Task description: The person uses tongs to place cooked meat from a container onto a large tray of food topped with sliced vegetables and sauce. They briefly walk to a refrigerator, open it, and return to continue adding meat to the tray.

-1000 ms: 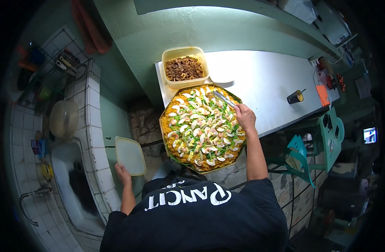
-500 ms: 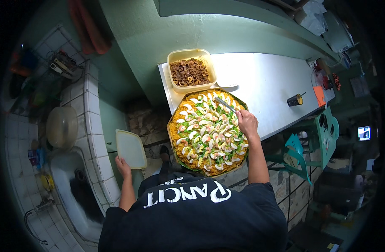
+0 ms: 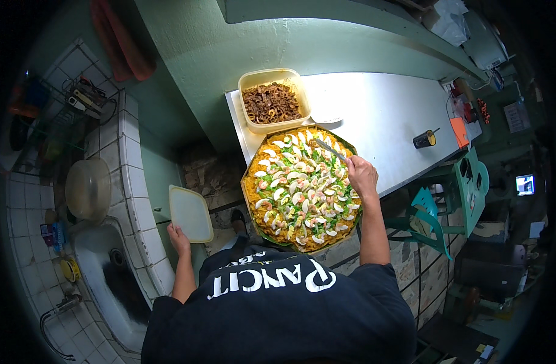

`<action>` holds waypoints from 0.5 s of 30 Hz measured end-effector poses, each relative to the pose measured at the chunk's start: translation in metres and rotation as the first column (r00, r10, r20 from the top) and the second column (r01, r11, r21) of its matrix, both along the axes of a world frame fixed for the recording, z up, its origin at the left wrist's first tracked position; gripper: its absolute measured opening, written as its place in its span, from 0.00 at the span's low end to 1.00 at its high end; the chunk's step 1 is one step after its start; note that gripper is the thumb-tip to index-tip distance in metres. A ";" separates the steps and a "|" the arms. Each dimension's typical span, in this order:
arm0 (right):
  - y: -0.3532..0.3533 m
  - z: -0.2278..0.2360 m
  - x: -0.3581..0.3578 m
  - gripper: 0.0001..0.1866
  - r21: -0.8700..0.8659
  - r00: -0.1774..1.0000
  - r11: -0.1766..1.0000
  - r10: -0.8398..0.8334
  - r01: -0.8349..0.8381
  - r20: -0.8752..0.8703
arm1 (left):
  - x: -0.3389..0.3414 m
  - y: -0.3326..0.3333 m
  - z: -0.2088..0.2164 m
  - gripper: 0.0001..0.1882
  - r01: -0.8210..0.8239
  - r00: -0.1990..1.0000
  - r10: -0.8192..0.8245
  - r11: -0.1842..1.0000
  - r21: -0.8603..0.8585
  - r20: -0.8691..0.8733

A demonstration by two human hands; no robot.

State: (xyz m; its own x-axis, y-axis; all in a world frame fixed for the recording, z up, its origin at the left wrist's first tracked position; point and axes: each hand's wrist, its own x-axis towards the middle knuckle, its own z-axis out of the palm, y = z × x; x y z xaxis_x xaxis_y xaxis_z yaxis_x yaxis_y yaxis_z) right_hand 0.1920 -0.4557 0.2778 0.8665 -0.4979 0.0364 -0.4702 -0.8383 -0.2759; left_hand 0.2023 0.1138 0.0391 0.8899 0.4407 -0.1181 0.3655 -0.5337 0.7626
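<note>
My left hand [image 3: 178, 238] is closed on the near edge of a pale, flat plastic lid [image 3: 191, 213], held out to the left of the food. In my right hand [image 3: 363, 176] is a slim grey metal utensil [image 3: 331, 150], its far end over the noodles. Whether it is a pair of tongs I cannot make out. Below it lies a big octagonal tray [image 3: 245, 189] of orange noodles [image 3: 269, 155], topped with white egg slices, shrimp and chopped greens. Behind the tray, a square yellowish tub [image 3: 250, 120] holds dark brown cooked strips [image 3: 274, 103].
A white table [image 3: 375, 115] runs along the green wall, with a dark cup [image 3: 424, 140] near its right end. Green plastic chairs [image 3: 432, 224] stand at the right. On the left are a sink [image 3: 93, 261], its tiled counter [image 3: 141, 203] and a round translucent bowl [image 3: 88, 188].
My right hand and the utensil have shifted slightly to the right over the noodles. The left hand still holds the lid in nearly the same place.
</note>
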 end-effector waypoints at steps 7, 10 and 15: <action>0.002 -0.008 0.008 0.15 -0.039 0.998 0.998 0.055 -0.056 -0.029 | -0.006 0.000 0.002 0.11 0.021 0.999 -0.022 0.999 0.025 0.037; -0.002 -0.003 0.003 0.14 0.035 1.000 0.999 0.005 -0.006 0.031 | -0.009 -0.001 0.005 0.11 0.010 0.999 -0.011 0.999 0.034 0.039; -0.001 0.014 -0.002 0.14 0.008 0.999 1.000 0.006 -0.006 0.045 | -0.010 -0.002 0.003 0.11 -0.010 1.000 0.010 1.000 0.007 -0.004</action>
